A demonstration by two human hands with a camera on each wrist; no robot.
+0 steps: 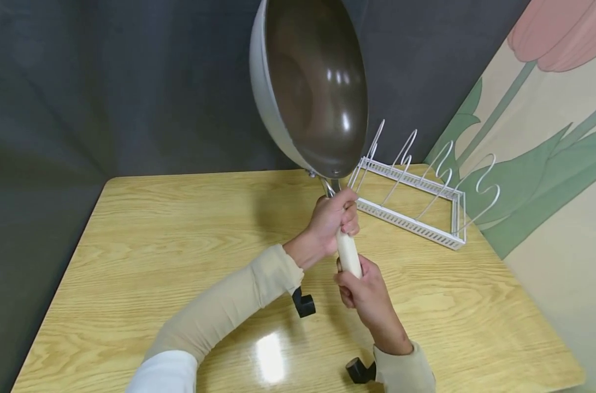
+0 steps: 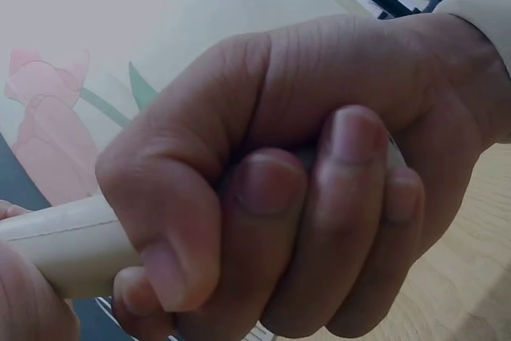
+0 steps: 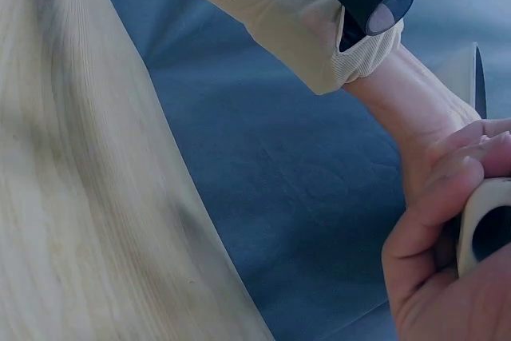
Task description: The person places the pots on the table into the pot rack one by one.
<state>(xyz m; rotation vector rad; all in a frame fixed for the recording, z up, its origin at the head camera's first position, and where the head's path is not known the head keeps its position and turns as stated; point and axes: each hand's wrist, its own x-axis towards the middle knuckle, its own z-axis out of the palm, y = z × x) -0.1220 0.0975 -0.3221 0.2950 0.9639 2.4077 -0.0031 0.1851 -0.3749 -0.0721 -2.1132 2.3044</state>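
A deep frying pan (image 1: 322, 98), white outside and brown inside, is held up in the air, its bowl tilted on edge and its top cut off by the head view. My left hand (image 1: 332, 218) grips the cream handle (image 1: 348, 254) close to the bowl. Lower down, my right hand (image 1: 369, 289) holds the handle's end. In the left wrist view, the left hand (image 2: 295, 173) has its fingers curled round the handle (image 2: 72, 245). In the right wrist view, the right hand (image 3: 431, 277) wraps the handle's end (image 3: 471, 213), partly cut off by the frame.
A white wire rack (image 1: 411, 218) with several upright curved dividers stands at the back right of the wooden table (image 1: 180, 234), just right of the pan. Behind the table hangs a dark cloth (image 1: 180, 82). A wall with painted tulips (image 1: 548, 164) borders the right side.
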